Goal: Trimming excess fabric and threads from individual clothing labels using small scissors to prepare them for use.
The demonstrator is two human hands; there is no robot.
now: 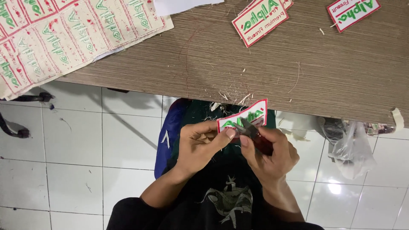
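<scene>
Pinching patch (243, 119) with left hand (200, 142) fingers. Gripping red snips (255, 136) in right hand (270, 155), blades trimming edge. Better keeping cuts close, steady.

The lower part of the embroidered patch (245, 117) is hidden behind the fingers (226, 135) of both hands. Most of the red-handled snips (257, 138) sits buried in the right hand (270, 155). The sheet of uncut patches (64, 38) and two loose patches (260, 19) run off the top edge.
</scene>
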